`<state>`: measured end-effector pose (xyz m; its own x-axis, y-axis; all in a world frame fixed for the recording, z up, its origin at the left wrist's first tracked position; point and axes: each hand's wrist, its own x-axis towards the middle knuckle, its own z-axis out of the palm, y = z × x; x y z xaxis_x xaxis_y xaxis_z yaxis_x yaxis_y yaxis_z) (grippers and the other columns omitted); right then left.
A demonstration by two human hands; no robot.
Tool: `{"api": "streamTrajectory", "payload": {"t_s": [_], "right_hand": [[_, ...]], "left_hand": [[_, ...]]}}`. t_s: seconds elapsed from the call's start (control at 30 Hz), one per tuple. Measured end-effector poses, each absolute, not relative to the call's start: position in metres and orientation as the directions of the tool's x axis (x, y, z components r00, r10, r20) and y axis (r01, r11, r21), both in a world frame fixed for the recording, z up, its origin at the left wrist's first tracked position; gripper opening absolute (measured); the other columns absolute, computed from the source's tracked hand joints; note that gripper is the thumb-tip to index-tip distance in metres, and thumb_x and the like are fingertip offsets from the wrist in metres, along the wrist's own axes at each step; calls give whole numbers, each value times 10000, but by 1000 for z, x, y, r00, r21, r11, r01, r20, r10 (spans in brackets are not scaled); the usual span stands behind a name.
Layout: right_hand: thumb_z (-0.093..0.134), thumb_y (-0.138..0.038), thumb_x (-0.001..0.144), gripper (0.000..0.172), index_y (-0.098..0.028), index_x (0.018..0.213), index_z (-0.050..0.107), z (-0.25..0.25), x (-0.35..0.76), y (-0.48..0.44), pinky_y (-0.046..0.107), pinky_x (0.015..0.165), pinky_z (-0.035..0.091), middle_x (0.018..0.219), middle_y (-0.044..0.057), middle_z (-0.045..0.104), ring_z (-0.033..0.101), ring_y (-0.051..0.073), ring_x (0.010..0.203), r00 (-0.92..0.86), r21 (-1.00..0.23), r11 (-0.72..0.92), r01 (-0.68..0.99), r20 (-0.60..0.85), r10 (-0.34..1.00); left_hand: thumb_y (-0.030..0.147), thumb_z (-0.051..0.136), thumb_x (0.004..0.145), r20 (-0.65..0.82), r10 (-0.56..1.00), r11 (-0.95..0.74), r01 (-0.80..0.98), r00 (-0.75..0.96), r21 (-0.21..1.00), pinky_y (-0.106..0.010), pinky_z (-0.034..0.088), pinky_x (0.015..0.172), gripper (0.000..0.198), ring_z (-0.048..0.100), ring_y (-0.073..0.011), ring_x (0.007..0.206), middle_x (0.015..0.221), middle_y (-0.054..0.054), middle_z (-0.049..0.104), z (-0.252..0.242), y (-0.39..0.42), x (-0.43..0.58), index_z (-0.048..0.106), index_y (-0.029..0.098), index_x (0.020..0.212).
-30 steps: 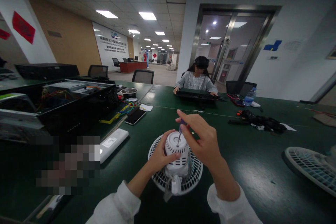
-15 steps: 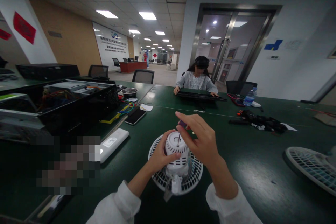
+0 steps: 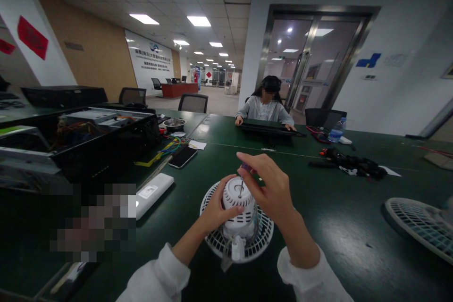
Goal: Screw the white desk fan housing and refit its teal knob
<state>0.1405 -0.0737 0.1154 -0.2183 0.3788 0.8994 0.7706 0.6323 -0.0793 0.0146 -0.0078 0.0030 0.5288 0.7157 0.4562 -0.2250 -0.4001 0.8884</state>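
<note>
A small white fan (image 3: 239,219) lies grille-down on the green table, its motor housing facing up. My left hand (image 3: 216,207) is wrapped round the left side of that housing, thumb across the front. Above it, my right hand (image 3: 271,184) pinches the purple handle of a screwdriver (image 3: 241,186) between thumb and fingers. The thin shaft stands nearly upright, with its tip at the top of the housing. My fingers cover much of the handle. White slotted grille (image 3: 265,240) shows around the housing.
An opened computer case (image 3: 106,146) stands left, near a phone (image 3: 183,156), a white power bank (image 3: 155,195), wires (image 3: 166,148) and a metal bowl (image 3: 174,124). Another fan grille (image 3: 421,226) lies right. Across the table a person (image 3: 264,106) holds a dark flat panel (image 3: 271,130).
My right fingers have shifted very slightly around the screwdriver handle. My left hand and the fan stay in place.
</note>
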Motion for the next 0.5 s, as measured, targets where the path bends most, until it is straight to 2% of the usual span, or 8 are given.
{"api": "streamTrajectory", "payload": {"t_s": [0.1,0.3,0.37,0.5], "right_hand": [[530,-201,859,235,-205,1082,606,115,140,-73,309,637,489,795,45,628,563,162,734,-201,-69,604,794,907,369],[396,-71,871,392,-200,1218,524,118,140,-78,359,789,489,990,75,645,569,170,925,-214,-150,678,720,881,422],[434,-72,863,369,-205,1191,539,117,140,-77,338,749,498,940,63,653,578,163,879,-216,-134,683,718,890,402],[547,-153,839,218,-178,1046,608,116,138,-74,308,635,501,817,62,638,566,163,746,-186,-85,625,776,916,355]], "left_hand": [[363,731,646,457,716,-405,-220,528,888,-421,357,1011,689,471,-297,1160,1247,-81,514,4,-8,15,426,208,1244],[360,727,654,451,712,-391,-229,538,891,-411,356,1011,702,475,-295,1157,1251,-91,508,4,-8,14,408,190,1256],[354,727,657,457,708,-394,-237,538,888,-408,357,1012,697,473,-291,1161,1252,-89,506,4,-7,14,406,193,1255],[347,728,666,472,700,-409,-241,537,880,-404,357,1016,683,471,-286,1164,1250,-80,508,1,-7,14,409,204,1253]]}}
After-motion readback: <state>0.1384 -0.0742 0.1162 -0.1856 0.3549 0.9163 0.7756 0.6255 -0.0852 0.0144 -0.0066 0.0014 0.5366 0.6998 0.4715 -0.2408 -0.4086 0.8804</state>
